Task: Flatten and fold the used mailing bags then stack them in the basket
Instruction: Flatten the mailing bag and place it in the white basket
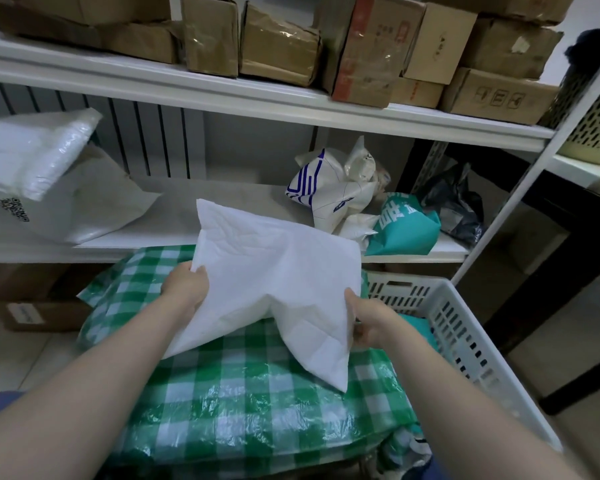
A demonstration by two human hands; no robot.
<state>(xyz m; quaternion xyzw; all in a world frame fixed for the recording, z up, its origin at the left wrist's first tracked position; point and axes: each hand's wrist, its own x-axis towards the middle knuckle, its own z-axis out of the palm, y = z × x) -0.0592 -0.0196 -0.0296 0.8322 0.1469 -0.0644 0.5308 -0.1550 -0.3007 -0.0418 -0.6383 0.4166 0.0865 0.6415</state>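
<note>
Head view: our left hand (187,289) and right hand (368,320) each pinch an edge of the white mailing bag (274,271), slack between them. We should pull it taut before creasing; the basket (465,327) sits just beyond our right hand.

The bare left forearm (84,379) and right forearm (465,396) reach forward from the near edge, angling toward each other. The left hand (187,289) grips the left edge of a white bag (278,271). The right hand (369,322), slightly nearer, pinches its right side, fingers curled underneath.
</note>
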